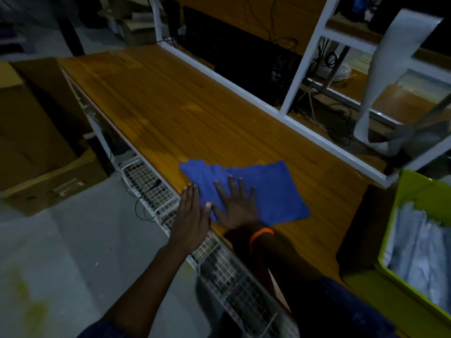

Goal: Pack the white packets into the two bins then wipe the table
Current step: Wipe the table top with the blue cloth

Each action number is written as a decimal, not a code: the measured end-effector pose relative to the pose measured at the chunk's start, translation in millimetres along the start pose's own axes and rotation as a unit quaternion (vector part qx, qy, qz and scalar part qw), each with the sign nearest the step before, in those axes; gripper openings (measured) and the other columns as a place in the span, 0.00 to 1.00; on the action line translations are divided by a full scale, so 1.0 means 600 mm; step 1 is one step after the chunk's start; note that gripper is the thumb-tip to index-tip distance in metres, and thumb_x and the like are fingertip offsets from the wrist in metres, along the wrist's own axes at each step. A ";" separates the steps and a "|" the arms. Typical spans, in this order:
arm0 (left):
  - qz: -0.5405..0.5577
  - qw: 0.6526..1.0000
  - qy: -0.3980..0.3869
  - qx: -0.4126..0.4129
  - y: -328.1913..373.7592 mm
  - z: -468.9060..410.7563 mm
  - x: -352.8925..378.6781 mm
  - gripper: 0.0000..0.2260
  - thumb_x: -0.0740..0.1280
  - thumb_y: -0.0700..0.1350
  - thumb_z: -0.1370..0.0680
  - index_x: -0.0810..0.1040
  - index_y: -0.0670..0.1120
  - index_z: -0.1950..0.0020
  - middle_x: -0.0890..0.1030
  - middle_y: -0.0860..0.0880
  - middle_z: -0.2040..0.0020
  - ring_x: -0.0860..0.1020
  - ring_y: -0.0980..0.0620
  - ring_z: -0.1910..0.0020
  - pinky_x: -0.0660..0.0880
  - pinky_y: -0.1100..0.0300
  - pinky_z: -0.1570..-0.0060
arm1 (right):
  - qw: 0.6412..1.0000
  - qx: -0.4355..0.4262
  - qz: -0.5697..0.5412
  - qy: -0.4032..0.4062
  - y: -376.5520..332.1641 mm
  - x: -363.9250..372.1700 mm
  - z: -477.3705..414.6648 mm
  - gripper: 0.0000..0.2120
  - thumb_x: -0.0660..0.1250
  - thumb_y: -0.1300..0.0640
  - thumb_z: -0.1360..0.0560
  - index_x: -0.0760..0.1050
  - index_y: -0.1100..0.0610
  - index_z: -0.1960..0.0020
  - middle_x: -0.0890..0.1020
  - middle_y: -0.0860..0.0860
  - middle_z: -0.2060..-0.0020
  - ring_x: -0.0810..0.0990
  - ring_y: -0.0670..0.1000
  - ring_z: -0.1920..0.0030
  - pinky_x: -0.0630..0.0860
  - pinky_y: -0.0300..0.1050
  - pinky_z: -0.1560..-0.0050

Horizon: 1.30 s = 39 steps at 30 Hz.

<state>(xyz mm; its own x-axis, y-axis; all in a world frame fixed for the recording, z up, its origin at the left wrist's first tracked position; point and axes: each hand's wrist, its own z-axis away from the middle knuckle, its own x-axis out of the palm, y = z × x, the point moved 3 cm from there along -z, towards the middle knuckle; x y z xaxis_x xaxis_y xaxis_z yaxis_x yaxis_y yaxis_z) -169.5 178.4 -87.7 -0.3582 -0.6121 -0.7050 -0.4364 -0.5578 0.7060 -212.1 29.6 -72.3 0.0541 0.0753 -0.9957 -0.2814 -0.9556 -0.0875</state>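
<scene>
The blue cloth (273,189) lies flat on the wooden table (170,106), under and ahead of the right hand (235,206); its long side runs along the table's length, from a rumpled corner beyond the left hand's fingertips to a smoother corner on the little-finger side of the right hand; it sits close to the table's near edge.

To the right of the right hand, past bare wood, stands a green bin (412,191) with white packets (419,252) inside it; beyond the fingertips of both hands the tabletop runs on to a white metal frame (305,50), with dark cables (329,57) behind it and a white paper strip (390,69) hanging at the far right; below the left wrist a wire mesh tray (219,264) hangs under the table's edge; well off to the left of the left hand a cardboard box (36,142) sits on the floor.

The right hand lies palm down on the cloth with fingers straight and spread wide, pressing it to the wood; an orange band (261,234) circles that wrist. The left hand (191,213) rests palm down at the table's near edge, fingers straight and together, gripping nothing; its thumb lies at the cloth's near left edge, just beside the right thumb; its forearm reaches in from the lower left.
</scene>
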 end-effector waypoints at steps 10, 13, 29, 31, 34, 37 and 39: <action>-0.073 0.996 -0.032 0.025 0.083 0.037 0.016 0.35 0.38 0.68 0.21 0.52 0.52 0.19 0.49 0.45 0.18 0.48 0.46 0.19 0.51 0.41 0.24 | 0.986 -0.068 0.042 -0.144 0.127 -0.039 0.080 0.43 0.33 0.21 0.32 0.39 0.38 0.22 0.38 0.48 0.21 0.43 0.58 0.20 0.45 0.71 0.26; -0.157 0.983 -0.066 0.068 0.114 0.021 0.056 0.31 0.44 0.63 0.18 0.61 0.48 0.21 0.59 0.42 0.21 0.59 0.41 0.22 0.58 0.37 0.28 | 0.978 0.162 -0.034 -0.128 0.217 -0.041 0.038 0.40 0.39 0.22 0.31 0.39 0.36 0.22 0.40 0.49 0.20 0.46 0.62 0.21 0.41 0.71 0.28; -0.312 0.947 -0.068 0.040 0.122 -0.009 0.091 0.37 0.50 0.65 0.27 0.55 0.53 0.19 0.55 0.47 0.19 0.54 0.43 0.20 0.54 0.38 0.28 | 0.838 0.530 -0.130 0.015 0.511 -0.064 -0.117 0.42 0.43 0.25 0.30 0.47 0.43 0.21 0.42 0.57 0.20 0.39 0.69 0.23 0.38 0.77 0.32; -0.307 0.949 -0.065 0.040 0.122 -0.009 0.091 0.36 0.51 0.62 0.27 0.57 0.53 0.20 0.56 0.46 0.19 0.55 0.42 0.21 0.55 0.37 0.27 | 0.842 0.524 -0.129 0.017 0.495 -0.065 -0.101 0.42 0.44 0.25 0.29 0.46 0.43 0.21 0.41 0.59 0.21 0.38 0.68 0.23 0.36 0.76 0.31; -0.296 0.953 -0.050 0.045 0.124 -0.007 0.093 0.33 0.54 0.62 0.24 0.58 0.53 0.20 0.57 0.46 0.19 0.55 0.43 0.21 0.54 0.38 0.27 | 0.849 0.512 -0.127 0.018 0.438 -0.058 -0.060 0.40 0.44 0.26 0.27 0.48 0.44 0.21 0.43 0.60 0.21 0.39 0.68 0.23 0.35 0.75 0.31; -0.288 0.956 -0.037 0.045 0.128 -0.004 0.089 0.29 0.50 0.63 0.20 0.59 0.53 0.20 0.58 0.46 0.20 0.56 0.43 0.21 0.54 0.38 0.27 | 0.867 0.485 -0.114 0.013 0.356 -0.056 -0.017 0.40 0.44 0.26 0.26 0.49 0.45 0.21 0.44 0.61 0.21 0.40 0.68 0.23 0.37 0.75 0.31; -0.281 0.958 -0.039 0.044 0.131 -0.001 0.087 0.29 0.48 0.62 0.19 0.60 0.52 0.21 0.59 0.46 0.20 0.56 0.44 0.21 0.54 0.38 0.27 | 0.882 0.458 -0.111 0.006 0.302 -0.050 0.014 0.39 0.45 0.27 0.26 0.49 0.45 0.20 0.44 0.60 0.21 0.40 0.68 0.23 0.37 0.75 0.30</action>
<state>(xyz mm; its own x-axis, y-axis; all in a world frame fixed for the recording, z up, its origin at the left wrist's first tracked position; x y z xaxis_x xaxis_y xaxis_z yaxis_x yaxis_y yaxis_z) -222.2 102.2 -69.2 -0.1066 -0.1834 -0.9772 -0.6450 -0.7352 0.2083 -272.6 -143.6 -58.3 0.2139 0.2222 -0.9513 -0.9181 -0.2868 -0.2734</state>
